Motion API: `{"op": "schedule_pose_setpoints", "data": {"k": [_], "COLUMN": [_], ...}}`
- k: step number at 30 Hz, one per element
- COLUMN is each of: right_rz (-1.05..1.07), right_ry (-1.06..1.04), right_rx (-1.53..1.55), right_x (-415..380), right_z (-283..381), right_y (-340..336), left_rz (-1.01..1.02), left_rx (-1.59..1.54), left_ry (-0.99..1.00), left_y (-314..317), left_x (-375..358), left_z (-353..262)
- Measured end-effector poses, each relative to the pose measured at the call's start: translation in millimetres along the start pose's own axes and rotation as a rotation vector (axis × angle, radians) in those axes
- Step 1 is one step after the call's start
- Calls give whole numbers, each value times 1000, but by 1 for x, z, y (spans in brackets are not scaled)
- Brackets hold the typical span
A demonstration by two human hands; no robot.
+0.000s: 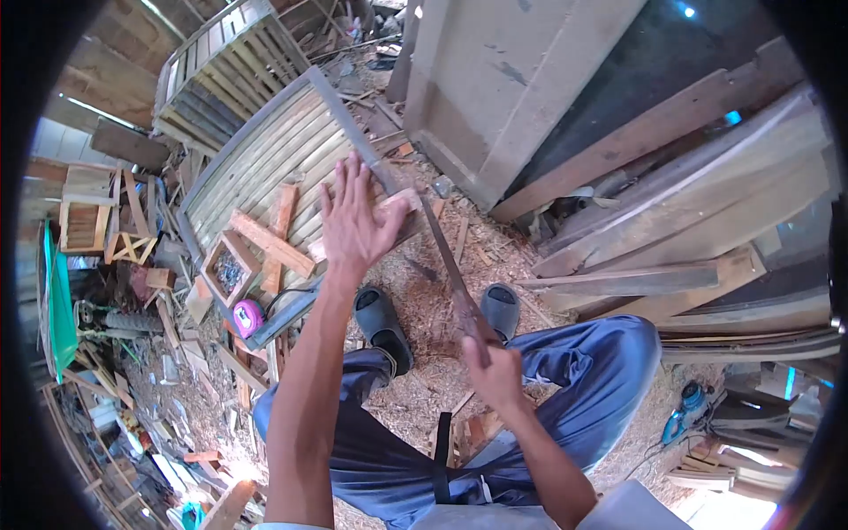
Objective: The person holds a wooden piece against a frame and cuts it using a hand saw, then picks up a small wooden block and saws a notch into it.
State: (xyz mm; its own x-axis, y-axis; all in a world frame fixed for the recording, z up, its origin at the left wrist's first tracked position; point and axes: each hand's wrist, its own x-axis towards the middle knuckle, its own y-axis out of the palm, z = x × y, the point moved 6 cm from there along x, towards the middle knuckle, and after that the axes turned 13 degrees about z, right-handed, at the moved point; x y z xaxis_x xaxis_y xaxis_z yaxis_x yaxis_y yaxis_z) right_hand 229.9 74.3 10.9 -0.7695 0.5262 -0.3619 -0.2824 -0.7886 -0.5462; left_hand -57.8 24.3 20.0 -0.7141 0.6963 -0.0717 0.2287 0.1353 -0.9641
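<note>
My left hand (pixel 358 216) lies flat with fingers stretched out, pressing on a short wooden piece (pixel 406 200) on a slatted wooden panel (pixel 256 168). My right hand (pixel 496 378) is wrapped round the handle of a handsaw (pixel 452 269). The saw's blade slants up and away, its far part right at the end of the wooden piece, just past the panel's edge. Left of my left hand, two loose wood strips (pixel 269 243) cross each other. Beside them sit a small wooden box (pixel 231 265) with small dark bits inside and a pink tape measure (pixel 248 315).
My sandalled feet (pixel 383 322) stand on a floor strewn with sawdust and offcuts. Boards (pixel 654 281) lean at the right, near a large door panel (pixel 495 84). A slatted crate (pixel 225 75) stands at the back left. A blue power tool (pixel 685 411) lies at the lower right.
</note>
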Motion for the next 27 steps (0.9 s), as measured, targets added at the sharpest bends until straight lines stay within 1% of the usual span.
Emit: {"op": "schedule_pose_setpoints", "data": {"k": [1,4,5,7,11,14,19,22,24,27], "right_rz": [85,-6,-24,-81,-124,-11,29,49,36,24], "right_ry": [209,245,208,122,-192,-228,-261,-246,-242,-261], "right_rx": [-36,119,126,121,165,70,20,36,63,95], "right_x": [-10,5,6,14,32,41,35,32,40,83], "right_z": [-20,-37,-33,5,40,56,57,51,49,69], "right_y": [-2,-4,-6,-31,-31,-21,-13,-10,-5,0], "left_rz": [-11,-22,-21,-2,-8,-11,15,-21,-39,-25], "left_rx": [12,29,26,10,15,19,1,30,34,29], "left_ry": [-1,18,17,11,16,21,23,27,41,47], "left_y": [2,1,2,2,4,9,9,11,11,12], "left_x": [-1,-1,-1,0,3,2,4,3,2,3], "left_z": [1,1,2,-2,1,6,5,6,8,7]}}
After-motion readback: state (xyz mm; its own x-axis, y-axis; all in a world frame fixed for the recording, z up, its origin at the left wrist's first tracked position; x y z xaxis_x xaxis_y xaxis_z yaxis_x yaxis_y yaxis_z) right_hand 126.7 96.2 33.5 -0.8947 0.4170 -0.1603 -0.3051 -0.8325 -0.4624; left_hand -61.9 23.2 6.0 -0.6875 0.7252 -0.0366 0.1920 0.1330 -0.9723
